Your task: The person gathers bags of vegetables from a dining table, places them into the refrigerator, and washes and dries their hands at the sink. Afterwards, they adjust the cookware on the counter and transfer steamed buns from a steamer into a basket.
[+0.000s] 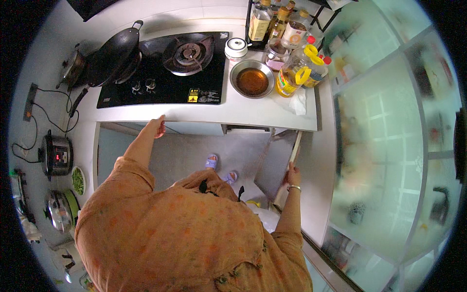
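At the counter's front edge is my left hand [158, 127], just below the gas hob [164, 69]. Its fingers are curled in and I see nothing in them; whether it touches the edge I cannot tell. My right hand [293, 175] grips the pale edge of a cabinet door [277, 160], which stands swung out below the counter [255, 116] on the right. A metal bowl [252, 79] of brown liquid sits on the counter beside the hob. The inside of the cabinet is mostly hidden.
A black wok [113, 58] stands tilted on the hob's left side. Yellow-capped oil bottles [290, 78], a lidded white jar [236, 48] and several seasoning bottles crowd the right. An electric cooker [57, 153] and a dish of green vegetables [78, 180] are at left. Frosted glass [379, 146] borders the right.
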